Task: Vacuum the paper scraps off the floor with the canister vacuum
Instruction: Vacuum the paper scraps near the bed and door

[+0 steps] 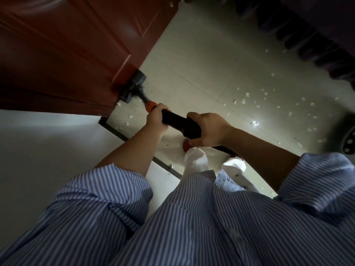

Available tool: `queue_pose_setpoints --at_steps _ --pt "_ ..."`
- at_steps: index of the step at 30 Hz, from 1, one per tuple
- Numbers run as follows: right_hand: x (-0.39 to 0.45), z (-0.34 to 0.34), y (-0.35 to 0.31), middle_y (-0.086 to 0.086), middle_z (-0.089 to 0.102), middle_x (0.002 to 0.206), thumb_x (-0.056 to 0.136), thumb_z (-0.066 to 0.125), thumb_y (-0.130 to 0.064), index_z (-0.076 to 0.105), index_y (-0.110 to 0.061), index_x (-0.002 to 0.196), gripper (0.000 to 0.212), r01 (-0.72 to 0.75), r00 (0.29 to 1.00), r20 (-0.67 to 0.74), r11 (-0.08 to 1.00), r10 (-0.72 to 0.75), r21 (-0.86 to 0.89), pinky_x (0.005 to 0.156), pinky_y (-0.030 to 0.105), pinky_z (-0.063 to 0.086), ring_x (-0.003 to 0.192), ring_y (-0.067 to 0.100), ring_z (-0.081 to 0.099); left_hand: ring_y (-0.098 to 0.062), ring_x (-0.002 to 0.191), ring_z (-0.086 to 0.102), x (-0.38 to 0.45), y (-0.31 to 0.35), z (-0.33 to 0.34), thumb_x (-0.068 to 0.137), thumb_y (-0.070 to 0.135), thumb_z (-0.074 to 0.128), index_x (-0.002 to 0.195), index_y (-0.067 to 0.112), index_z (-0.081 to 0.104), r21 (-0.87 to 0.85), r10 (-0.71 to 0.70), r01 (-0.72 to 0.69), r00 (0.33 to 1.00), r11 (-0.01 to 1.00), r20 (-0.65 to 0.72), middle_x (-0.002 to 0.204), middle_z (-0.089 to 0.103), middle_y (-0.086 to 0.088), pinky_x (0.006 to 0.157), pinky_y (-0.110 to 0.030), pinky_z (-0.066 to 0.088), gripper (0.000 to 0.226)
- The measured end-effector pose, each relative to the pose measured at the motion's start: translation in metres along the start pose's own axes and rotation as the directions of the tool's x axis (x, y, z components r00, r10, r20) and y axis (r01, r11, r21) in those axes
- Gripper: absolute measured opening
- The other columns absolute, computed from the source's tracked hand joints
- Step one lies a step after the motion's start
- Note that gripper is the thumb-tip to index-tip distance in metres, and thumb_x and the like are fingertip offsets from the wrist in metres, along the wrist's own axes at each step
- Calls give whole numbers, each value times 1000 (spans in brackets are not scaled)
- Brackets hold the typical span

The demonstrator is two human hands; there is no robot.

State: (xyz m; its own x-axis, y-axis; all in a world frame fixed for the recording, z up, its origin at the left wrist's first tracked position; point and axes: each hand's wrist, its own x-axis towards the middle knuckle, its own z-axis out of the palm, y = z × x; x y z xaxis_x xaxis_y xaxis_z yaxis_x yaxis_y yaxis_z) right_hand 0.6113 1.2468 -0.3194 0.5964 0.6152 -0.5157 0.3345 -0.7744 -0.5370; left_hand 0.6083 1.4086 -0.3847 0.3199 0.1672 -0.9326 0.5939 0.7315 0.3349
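The person stands over the work with both hands on the vacuum's wand (178,121), and the grip is a two-handed, broom-like one: the left hand (156,117) is wrapped round the tube further down, just behind the orange collar (150,105), while the right hand (208,129) closes over the thick black handle end where the ribbed hose (223,149) leaves it. That spacing makes sense to me, the forward hand steering and pressing, the rear hand pushing and carrying the hose's pull. The wand's long axis runs from the hands, near the person's middle, away and down to the left, and it points at the foot of the red-brown door (76,54). The grey floor head (134,87) sits on the pale tiled floor (201,64) right up against the door's lower edge, lying crosswise to the wand, so its long side follows the door. A white scrap (118,103) lies just beside the head near the door corner, and a couple more (128,122) lie between the head and the dark threshold strip (113,129). I take it the corner is being cleaned first. Most of the paper scraps (247,95) are well apart from the head, scattered over the tiles to the right, towards a dark fringed cloth (307,45); that patch looks untouched. A dark rounded body at the right edge (348,139) may be the canister, though I cannot tell for sure.
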Motion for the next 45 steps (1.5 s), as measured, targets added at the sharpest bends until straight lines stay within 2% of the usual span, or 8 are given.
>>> queue_pose_setpoints --at_steps 5,12,21,25,28,34,38,45 --pt "-13 8 7 12 65 95 75 69 -32 47 -11 118 53 -31 999 41 998 29 51 72 34 48 85 31 60 -11 43 50 -7 -11 3 91 0 44 63 9 41 16 -53 53 998 998 -32 46 48 -1 57 -22 44 30" --pt "-53 7 22 11 64 95 75 70 -31 48 -10 115 50 -13 997 80 998 8 66 71 31 45 86 31 60 -9 29 48 -29 -49 10 90 -3 42 61 9 39 -22 -58 58 998 998 -20 35 47 1 54 -22 42 31" --pt "-130 18 50 12 64 98 76 70 -33 47 -9 116 52 54 992 114 998 -59 45 69 31 43 87 31 60 -9 29 47 -80 -127 21 91 -2 41 62 10 37 -22 9 -10 999 1000 -42 33 45 2 51 -22 42 32" --pt "-166 23 66 13 64 101 77 70 -33 47 -8 118 53 70 991 108 996 -76 55 69 30 43 89 31 59 -12 50 47 -102 -162 26 91 -2 46 62 11 39 4 51 -51 997 999 -50 35 48 2 53 -24 42 33" --pt "-190 24 74 14 64 100 77 69 -34 47 -9 117 52 77 991 107 996 -81 39 68 30 44 88 31 60 -11 44 50 -117 -185 29 90 2 48 62 12 42 35 76 -74 995 997 -57 36 50 3 46 -22 44 31" --pt "-231 15 69 10 62 96 76 69 -35 49 -11 114 49 78 993 79 995 -83 63 65 27 42 80 25 55 -10 34 53 -138 -208 28 92 6 48 69 10 45 14 78 -78 997 997 -10 64 46 -3 39 -14 46 23" --pt "-250 9 62 4 56 86 75 68 -38 50 -11 110 47 66 997 46 997 -69 47 62 27 42 78 24 55 -13 57 49 -148 -216 29 94 10 44 70 9 46 55 51 -56 996 997 78 68 44 -3 51 -21 48 23" --pt "-256 -5 53 1 55 82 76 68 -39 52 -13 107 43 97 995 11 995 -97 26 61 24 38 72 19 51 -14 62 46 -153 -213 31 93 11 44 74 8 47 46 91 -96 991 994 96 69 44 -4 62 -23 43 20"
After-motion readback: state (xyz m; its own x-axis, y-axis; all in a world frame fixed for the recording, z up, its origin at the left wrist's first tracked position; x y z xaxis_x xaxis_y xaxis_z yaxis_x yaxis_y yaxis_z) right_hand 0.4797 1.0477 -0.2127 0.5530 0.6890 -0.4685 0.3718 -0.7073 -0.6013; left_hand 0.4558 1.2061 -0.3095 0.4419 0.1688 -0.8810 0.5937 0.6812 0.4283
